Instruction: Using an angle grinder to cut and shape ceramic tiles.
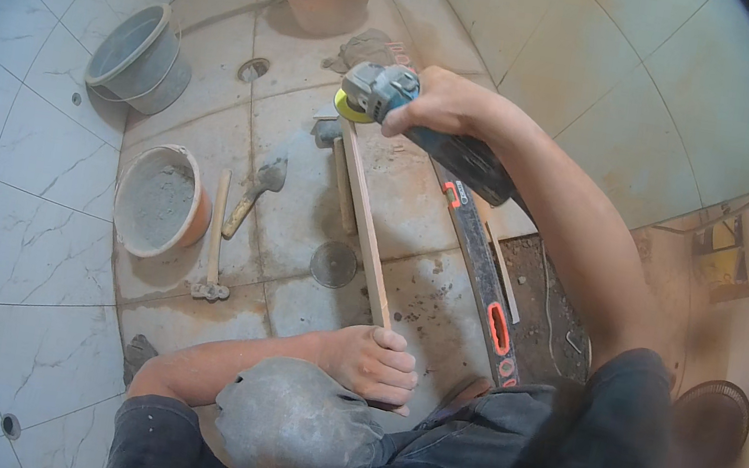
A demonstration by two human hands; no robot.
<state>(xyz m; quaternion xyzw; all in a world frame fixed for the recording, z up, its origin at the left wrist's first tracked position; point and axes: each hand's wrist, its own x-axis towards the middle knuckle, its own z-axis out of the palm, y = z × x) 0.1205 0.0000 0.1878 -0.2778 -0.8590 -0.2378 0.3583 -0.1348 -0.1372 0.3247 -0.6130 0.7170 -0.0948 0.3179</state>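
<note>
My left hand [372, 365] is closed around the near end of a long narrow tile strip [365, 204], close to my bent knee. The strip slants away from me with its tan edge up. In my right hand [442, 104] is an angle grinder [463, 158], gripped around its body. The grinder's yellow disc [352, 109] is at the strip's far end; whether it touches cannot be made out. Pale haze hangs left of the disc. Beside the strip lies a wooden-handled hammer [343, 186]. Left of that rests a trowel [254, 197].
A mortar bucket [197, 219] and a second hammer [217, 240] are at left. Farther off stand a grey bucket [176, 74] and an orange tub [330, 10]. A spirit level [479, 279] lies at right. A round metal cover [334, 265] is on the floor. Tiled walls flank the space.
</note>
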